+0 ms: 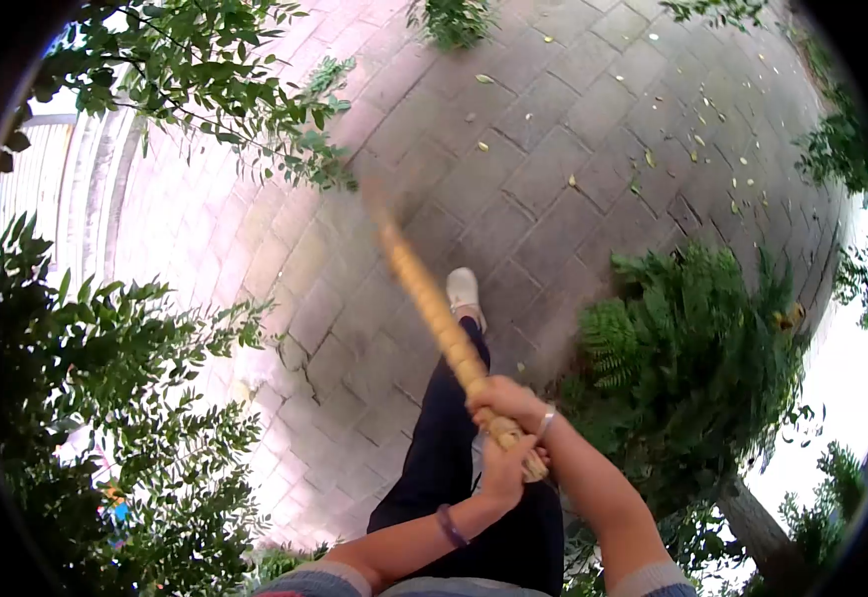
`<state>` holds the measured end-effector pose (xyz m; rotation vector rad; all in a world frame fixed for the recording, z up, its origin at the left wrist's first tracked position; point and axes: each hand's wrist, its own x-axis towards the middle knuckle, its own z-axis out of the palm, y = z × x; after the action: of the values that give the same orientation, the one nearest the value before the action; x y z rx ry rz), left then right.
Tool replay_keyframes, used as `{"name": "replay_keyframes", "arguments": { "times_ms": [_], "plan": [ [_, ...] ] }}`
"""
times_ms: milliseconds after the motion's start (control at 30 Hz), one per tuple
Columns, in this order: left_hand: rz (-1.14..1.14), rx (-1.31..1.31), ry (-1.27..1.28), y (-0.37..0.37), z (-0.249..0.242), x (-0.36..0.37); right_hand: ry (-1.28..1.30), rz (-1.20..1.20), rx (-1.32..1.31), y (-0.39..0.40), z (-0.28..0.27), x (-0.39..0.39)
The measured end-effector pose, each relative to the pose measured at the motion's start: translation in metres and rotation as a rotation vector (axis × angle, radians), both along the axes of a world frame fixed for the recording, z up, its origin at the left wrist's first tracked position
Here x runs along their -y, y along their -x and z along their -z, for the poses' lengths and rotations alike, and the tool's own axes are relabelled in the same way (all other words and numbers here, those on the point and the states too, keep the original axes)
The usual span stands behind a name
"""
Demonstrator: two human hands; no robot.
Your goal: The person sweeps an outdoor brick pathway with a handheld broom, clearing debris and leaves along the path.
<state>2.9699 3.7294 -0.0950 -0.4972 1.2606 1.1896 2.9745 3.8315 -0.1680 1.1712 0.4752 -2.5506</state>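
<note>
A long pale-yellow bamboo pole [426, 289] with closely spaced rings slants from my body out over the paving. Its far end is smeared by motion, so what is there cannot be made out. My right hand [511, 402] is closed around the pole, farther along it, with a light band at the wrist. Closer to the near end, my left hand [503, 470] also grips it, a dark band on that wrist. Below the pole, one light shoe [464, 289] and a dark trouser leg [439, 413] stand out against the ground.
Brick paving [513, 214] spreads ahead, with fallen yellow leaves [650, 157] scattered at the upper right. Leafy branches [255, 109] reach in from the left. A dense fern clump [687, 338] and a tree trunk [752, 522] are on the right. Pale curved steps [96, 189] lie far left.
</note>
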Motion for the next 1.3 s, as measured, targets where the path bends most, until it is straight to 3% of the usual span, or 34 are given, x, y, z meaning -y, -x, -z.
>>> {"name": "replay_keyframes", "arguments": {
  "times_ms": [133,167,233,300,333,433,567,633,767,833,867,933,1033,1067,1133,1200,1267,1300],
  "plan": [
    [-0.327,-0.134,0.126,0.086,0.039,-0.04,0.133,-0.318,-0.161,0.118,0.057,-0.017],
    [-0.396,-0.147,0.12,0.114,0.048,-0.059,0.008,-0.389,-0.309,0.149,0.072,-0.031],
    [-0.414,-0.278,0.088,0.166,0.069,-0.101,0.061,-0.384,-0.285,0.205,0.098,-0.061],
    [-0.299,-0.147,0.067,0.217,0.086,-0.14,0.225,-0.206,-0.206,0.237,0.104,-0.115],
    [-0.219,-0.134,0.023,0.228,0.088,-0.169,0.153,-0.174,-0.166,0.244,0.096,-0.151],
    [-0.002,-0.066,-0.086,0.228,0.078,-0.251,0.02,0.033,-0.069,0.216,0.107,-0.227],
    [0.345,0.095,-0.233,0.225,0.097,-0.335,-0.257,0.418,0.228,0.16,0.073,-0.326],
    [0.455,0.156,-0.301,0.232,0.092,-0.37,-0.339,0.534,0.241,0.157,0.058,-0.361],
    [0.572,-0.017,-0.255,0.2,0.077,-0.37,-0.324,0.737,0.221,0.13,0.019,-0.358],
    [0.499,-0.03,-0.168,0.161,0.053,-0.329,-0.387,0.575,0.208,0.105,0.016,-0.323],
    [0.403,0.035,-0.103,0.145,0.036,-0.306,-0.256,0.482,0.244,0.091,0.015,-0.3],
    [0.284,-0.085,-0.049,0.104,0.014,-0.263,-0.081,0.251,0.222,0.078,-0.01,-0.271],
    [0.137,0.177,0.002,0.068,-0.008,-0.246,0.049,0.081,0.222,0.045,-0.006,-0.241],
    [0.113,0.222,-0.002,0.051,-0.008,-0.254,0.098,0.042,0.193,0.026,-0.001,-0.24],
    [0.071,0.308,-0.019,0.011,0.01,-0.277,0.066,0.074,0.408,-0.013,0.001,-0.271],
    [0.116,0.199,-0.208,-0.037,0.052,-0.305,-0.171,0.016,0.507,-0.047,0.01,-0.325],
    [0.266,0.418,-0.215,-0.024,0.063,-0.389,-0.392,0.135,0.463,-0.07,0.024,-0.388],
    [0.332,0.402,-0.214,-0.015,0.068,-0.427,-0.442,0.169,0.471,-0.071,0.029,-0.424]
  ]
}}
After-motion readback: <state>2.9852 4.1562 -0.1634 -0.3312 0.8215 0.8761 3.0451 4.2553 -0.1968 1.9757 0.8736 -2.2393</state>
